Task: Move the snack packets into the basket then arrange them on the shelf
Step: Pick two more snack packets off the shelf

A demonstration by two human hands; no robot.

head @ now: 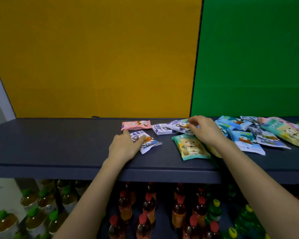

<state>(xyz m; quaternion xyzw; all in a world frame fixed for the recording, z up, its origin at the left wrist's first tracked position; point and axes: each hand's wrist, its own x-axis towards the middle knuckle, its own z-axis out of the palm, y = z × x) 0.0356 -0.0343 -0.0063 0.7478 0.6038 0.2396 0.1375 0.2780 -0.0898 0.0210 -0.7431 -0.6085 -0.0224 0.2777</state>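
Observation:
Snack packets lie on the dark top shelf (59, 144). My left hand (124, 146) rests flat on a white packet (148, 142), with its forefinger touching a pink packet (135, 125) behind it. My right hand (204, 131) pinches a white-and-purple packet (179, 126) that lies over another white packet (160, 129). A teal bear packet (191, 150) lies just in front of that hand. A heap of several blue, white and pastel packets (266, 133) spreads to the right. No basket is in view.
Yellow (102, 57) and green (254, 57) back panels stand behind the shelf. Below it stand rows of bottles: green-capped (33, 200) at left, red-capped (148, 207) in the middle, green ones with yellow caps (216, 209) at right. The shelf's left half holds no packets.

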